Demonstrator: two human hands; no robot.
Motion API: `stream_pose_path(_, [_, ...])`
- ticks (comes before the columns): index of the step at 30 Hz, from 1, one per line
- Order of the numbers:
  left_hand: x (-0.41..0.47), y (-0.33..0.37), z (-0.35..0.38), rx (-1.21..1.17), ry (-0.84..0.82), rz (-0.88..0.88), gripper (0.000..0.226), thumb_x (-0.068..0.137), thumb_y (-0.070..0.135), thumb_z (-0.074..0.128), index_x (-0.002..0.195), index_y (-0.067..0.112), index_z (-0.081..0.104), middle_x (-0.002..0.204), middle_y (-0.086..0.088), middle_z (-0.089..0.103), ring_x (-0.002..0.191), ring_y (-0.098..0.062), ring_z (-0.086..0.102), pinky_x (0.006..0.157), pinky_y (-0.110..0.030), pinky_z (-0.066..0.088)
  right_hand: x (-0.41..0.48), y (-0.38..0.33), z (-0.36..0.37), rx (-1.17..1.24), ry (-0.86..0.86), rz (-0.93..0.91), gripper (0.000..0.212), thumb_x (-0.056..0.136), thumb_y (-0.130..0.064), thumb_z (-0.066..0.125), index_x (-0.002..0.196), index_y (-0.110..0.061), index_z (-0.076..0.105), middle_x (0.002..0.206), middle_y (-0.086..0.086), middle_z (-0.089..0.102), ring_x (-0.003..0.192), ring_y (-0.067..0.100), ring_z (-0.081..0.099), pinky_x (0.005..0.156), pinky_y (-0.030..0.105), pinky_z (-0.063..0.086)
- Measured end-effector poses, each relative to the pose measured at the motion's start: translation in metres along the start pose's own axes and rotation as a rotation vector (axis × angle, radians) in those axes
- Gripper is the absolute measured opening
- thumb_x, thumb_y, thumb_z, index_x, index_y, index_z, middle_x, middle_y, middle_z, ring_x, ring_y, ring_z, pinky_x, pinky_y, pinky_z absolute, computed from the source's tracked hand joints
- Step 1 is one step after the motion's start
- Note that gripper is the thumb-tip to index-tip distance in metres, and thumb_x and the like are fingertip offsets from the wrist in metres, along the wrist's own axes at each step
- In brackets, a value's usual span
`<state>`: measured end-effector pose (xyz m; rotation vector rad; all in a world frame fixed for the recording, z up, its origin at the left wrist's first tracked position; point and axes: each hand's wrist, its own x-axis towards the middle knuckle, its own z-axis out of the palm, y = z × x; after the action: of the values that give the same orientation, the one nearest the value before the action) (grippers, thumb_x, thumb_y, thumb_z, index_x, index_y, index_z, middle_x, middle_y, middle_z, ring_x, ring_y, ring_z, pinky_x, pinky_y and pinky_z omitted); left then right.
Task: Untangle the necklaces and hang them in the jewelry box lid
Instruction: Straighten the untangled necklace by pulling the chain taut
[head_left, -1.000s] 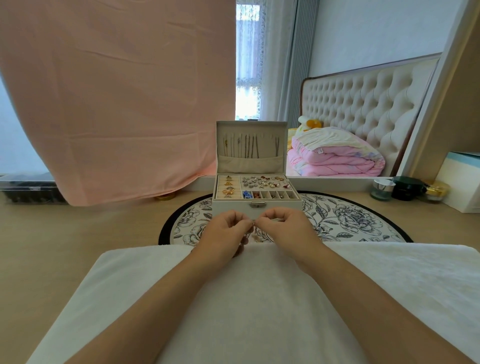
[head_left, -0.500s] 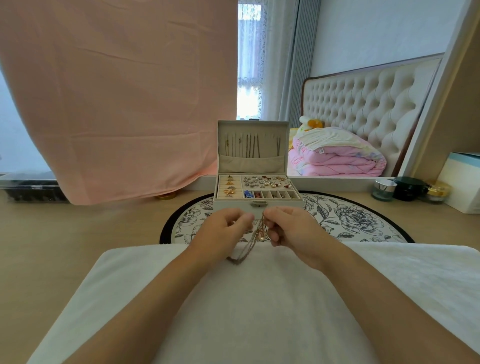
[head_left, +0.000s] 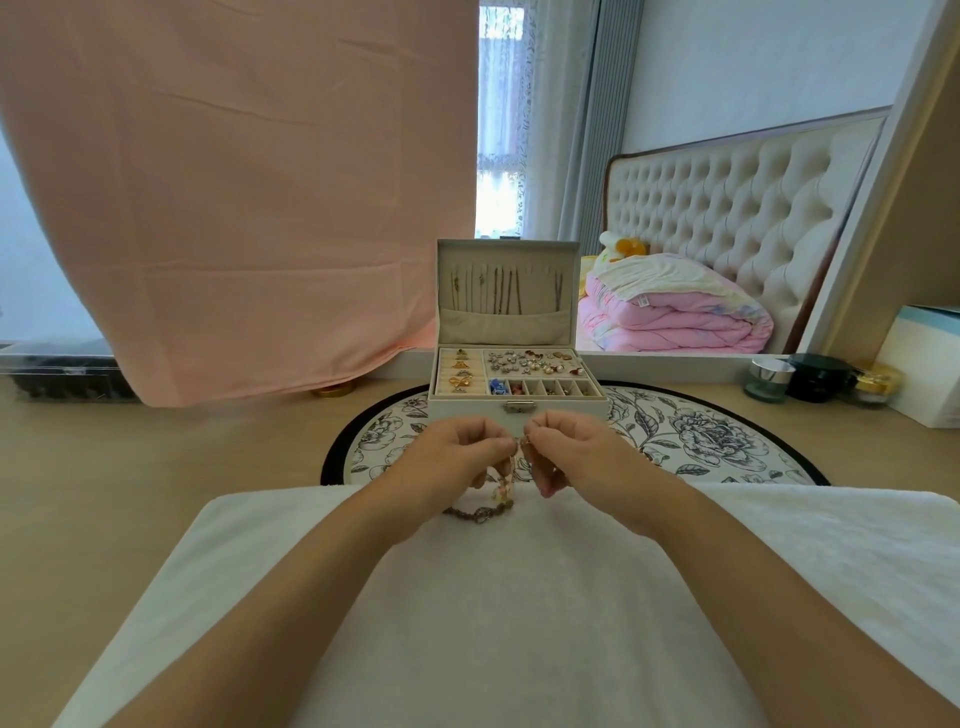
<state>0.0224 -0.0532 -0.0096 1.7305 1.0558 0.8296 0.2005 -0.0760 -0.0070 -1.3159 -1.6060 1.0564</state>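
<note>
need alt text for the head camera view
A left hand and right hand pinch a tangled clump of necklaces over a white towel, its lower end trailing onto the cloth. Just behind, an open jewelry box sits on a round floral mat, with several chains hanging in its upright lid.

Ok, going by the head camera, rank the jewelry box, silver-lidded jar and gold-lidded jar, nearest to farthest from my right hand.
1. jewelry box, directly behind the right hand, which pinches the necklaces.
2. silver-lidded jar, off to the right.
3. gold-lidded jar, farther right, past the black jar.
</note>
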Motion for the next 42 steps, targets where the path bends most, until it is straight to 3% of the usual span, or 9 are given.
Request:
stream_pose_path(5, [-0.003, 0.003, -0.01, 0.119, -0.046, -0.02, 0.026, 0.103, 0.032, 0.051, 0.085, 0.023, 0.068, 0.072, 0.011, 0.062, 0.066, -0.007, 0.05, 0.068, -0.023, 0.042, 0.001, -0.001, 0.003, 0.135, 0.002, 0.004, 0.023, 0.107, -0.016, 0.041, 0.101, -0.004, 0.059, 0.089, 0.007, 0.072, 0.078, 0.02, 0.067, 0.089, 0.043, 0.056])
stream_pose_path(9, [-0.004, 0.005, -0.021, 0.145, -0.143, -0.018, 0.029, 0.105, 0.032, 0.046, 0.088, 0.021, 0.066, 0.076, 0.014, 0.062, 0.074, -0.005, 0.053, 0.072, -0.02, 0.043, -0.001, -0.004, 0.007, 0.268, -0.05, 0.002, 0.019, 0.107, -0.015, 0.041, 0.095, -0.007, 0.053, 0.07, 0.008, 0.061, 0.067, 0.025, 0.062, 0.094, 0.051, 0.054])
stream_pose_path(14, [-0.001, 0.008, -0.022, -0.445, -0.162, -0.048, 0.036, 0.108, 0.018, 0.03, 0.077, 0.012, 0.048, 0.068, -0.002, 0.051, 0.073, -0.014, 0.063, 0.085, -0.029, 0.046, -0.003, -0.007, -0.001, 0.202, -0.094, -0.056, 0.004, 0.098, -0.01, 0.061, 0.095, -0.01, 0.058, 0.06, -0.001, 0.045, 0.049, 0.014, 0.036, 0.055, 0.032, 0.046])
stream_pose_path(17, [-0.002, 0.005, -0.024, -0.385, -0.114, -0.008, 0.037, 0.109, 0.024, 0.031, 0.076, 0.016, 0.043, 0.06, 0.001, 0.034, 0.059, -0.015, 0.051, 0.093, -0.037, 0.052, -0.001, -0.003, -0.004, -0.158, 0.065, -0.056, 0.02, 0.083, -0.015, 0.08, 0.097, -0.021, 0.067, 0.063, -0.005, 0.058, 0.051, 0.008, 0.047, 0.053, 0.023, 0.042])
stream_pose_path(22, [0.003, 0.002, -0.026, -0.122, 0.119, 0.039, 0.037, 0.107, 0.029, 0.042, 0.072, 0.018, 0.046, 0.055, 0.007, 0.038, 0.052, -0.012, 0.03, 0.05, -0.029, 0.03, 0.008, 0.012, -0.012, -0.445, 0.368, -0.106, 0.006, 0.091, -0.032, 0.068, 0.087, -0.031, 0.072, 0.064, -0.012, 0.068, 0.056, 0.006, 0.057, 0.063, 0.03, 0.051])
stream_pose_path(26, [0.004, -0.005, -0.035, 0.136, 0.228, 0.167, 0.029, 0.103, 0.032, 0.05, 0.078, 0.021, 0.058, 0.059, 0.005, 0.041, 0.05, -0.01, 0.031, 0.047, -0.023, 0.028, 0.011, 0.005, -0.021, 0.214, 0.494, 0.018, 0.021, 0.098, -0.028, 0.063, 0.095, -0.01, 0.072, 0.061, 0.0, 0.064, 0.046, 0.013, 0.048, 0.055, 0.029, 0.05])
stream_pose_path(30, [0.005, -0.011, -0.032, 0.261, 0.188, 0.256, 0.023, 0.099, 0.036, 0.058, 0.079, 0.024, 0.06, 0.059, 0.01, 0.044, 0.053, -0.009, 0.036, 0.054, -0.026, 0.035, 0.01, 0.0, -0.02, 0.926, 0.252, 0.156, 0.031, 0.099, -0.042, 0.056, 0.087, -0.013, 0.059, 0.057, -0.001, 0.042, 0.042, 0.012, 0.038, 0.057, 0.035, 0.058])
stream_pose_path(34, [0.003, -0.01, -0.03, 0.307, 0.171, 0.336, 0.017, 0.087, 0.035, 0.075, 0.08, 0.027, 0.061, 0.055, 0.012, 0.036, 0.053, -0.009, 0.034, 0.052, -0.021, 0.034, 0.008, -0.004, -0.018, 0.514, 0.236, 0.087, 0.026, 0.095, -0.039, 0.064, 0.084, -0.016, 0.061, 0.058, -0.005, 0.032, 0.044, 0.01, 0.02, 0.042, 0.023, 0.018])
stream_pose_path(42, [0.003, -0.007, -0.044, 0.394, 0.136, 0.237, 0.02, 0.085, 0.039, 0.076, 0.104, 0.037, 0.069, 0.058, 0.014, 0.036, 0.054, -0.005, 0.036, 0.058, -0.023, 0.033, 0.01, -0.005, -0.012, 0.159, 0.374, 0.032, 0.016, 0.092, -0.028, 0.071, 0.083, -0.015, 0.072, 0.053, -0.009, 0.047, 0.041, 0.011, 0.037, 0.055, 0.034, 0.041])
